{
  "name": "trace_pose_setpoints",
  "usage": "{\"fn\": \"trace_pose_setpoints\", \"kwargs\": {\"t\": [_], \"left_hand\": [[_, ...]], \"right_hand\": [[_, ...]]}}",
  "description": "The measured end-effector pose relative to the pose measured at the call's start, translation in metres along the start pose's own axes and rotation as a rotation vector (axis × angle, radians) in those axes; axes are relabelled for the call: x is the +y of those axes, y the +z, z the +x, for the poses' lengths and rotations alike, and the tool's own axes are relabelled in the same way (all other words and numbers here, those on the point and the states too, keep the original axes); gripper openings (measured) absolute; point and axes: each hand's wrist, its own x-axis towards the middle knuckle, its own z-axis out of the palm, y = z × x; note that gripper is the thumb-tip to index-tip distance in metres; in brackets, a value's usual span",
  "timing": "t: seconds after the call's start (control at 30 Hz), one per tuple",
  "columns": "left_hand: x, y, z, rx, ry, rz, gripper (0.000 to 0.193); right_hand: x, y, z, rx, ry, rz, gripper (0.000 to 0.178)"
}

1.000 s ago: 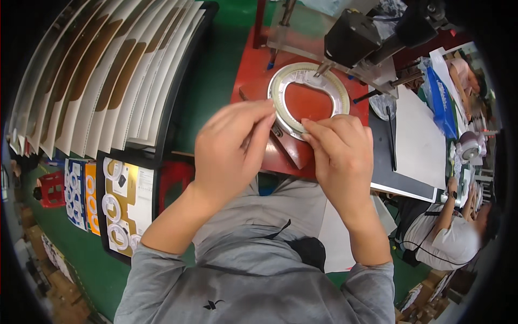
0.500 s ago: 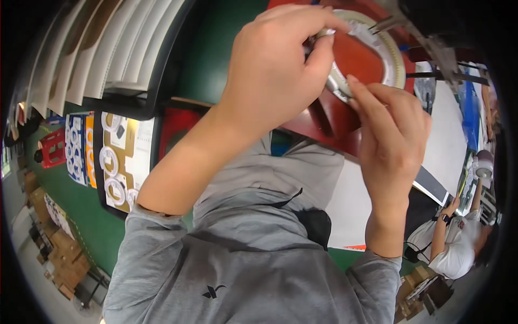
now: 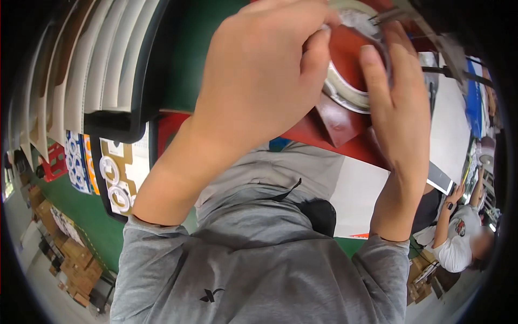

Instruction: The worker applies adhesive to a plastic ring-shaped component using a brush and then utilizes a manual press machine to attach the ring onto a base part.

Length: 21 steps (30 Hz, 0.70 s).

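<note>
A cream-white ring-shaped part lies at the upper right on a red block-like support, which shows through its middle. At the ring's left side is my left hand, its thumb and forefinger pinched together near the rim. Whatever sits between those fingertips is too small and blurred to name. My right hand reaches over the ring's right side with its fingers stretched and apart. Motion smears some of its fingertips, and they hide part of the ring.
A metal arm juts in beside the ring at the upper right. On the left stands a rack of white sheets with a black frame. Beyond it are a board of white rings and a red stool. A co-worker is at the right.
My right hand has moved up and over the ring; its fingers have gone from bent at the lower rim to stretched and spread. My left hand stays pinched by the ring, slightly farther left.
</note>
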Motion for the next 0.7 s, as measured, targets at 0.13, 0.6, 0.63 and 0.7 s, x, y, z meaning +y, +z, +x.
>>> {"fn": "trace_pose_setpoints", "kwargs": {"t": [0.13,0.6,0.63,0.7], "left_hand": [[0.011,-0.002,-0.002,-0.077,-0.274,0.127,0.014],[0.009,-0.005,0.002,-0.275,-0.441,0.108,0.020],[0.004,-0.002,0.009,-0.255,-0.407,0.119,0.020],[0.006,-0.002,0.023,-0.236,-0.344,0.144,0.021]], "right_hand": [[-0.006,-0.005,0.005,-0.100,-0.020,0.031,0.058],[0.010,0.014,0.011,-0.021,-0.078,-0.125,0.066],[0.012,0.013,0.019,0.002,-0.093,-0.098,0.065],[0.004,-0.003,0.025,0.003,-0.070,-0.030,0.058]]}}
